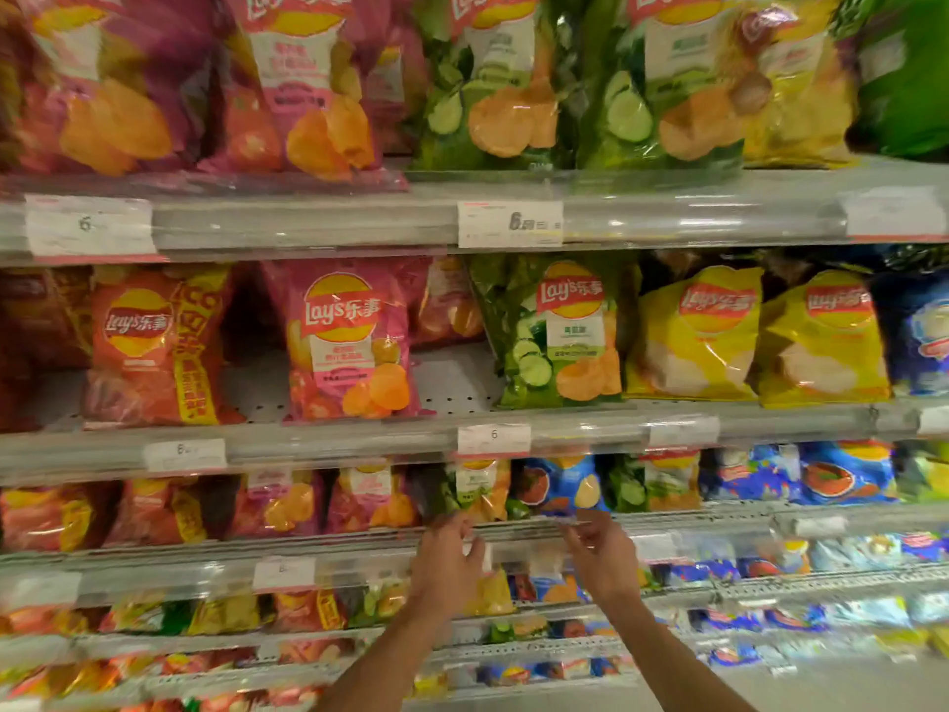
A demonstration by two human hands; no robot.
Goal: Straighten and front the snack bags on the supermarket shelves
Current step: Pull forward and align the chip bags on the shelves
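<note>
Blue snack bag (560, 485) is reached for at the shelf's front edge (513, 529); left hand (452, 557) and right hand (601, 552) are loosely released, grasping nothing.

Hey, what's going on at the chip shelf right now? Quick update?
Left hand and right hand both open, reaching for third shelf. Green bag and blue bag not gripped. Nothing in the way.

Tiered shelves (328, 228) carry upright, seemingly uneven chip bags (349, 346).
</note>
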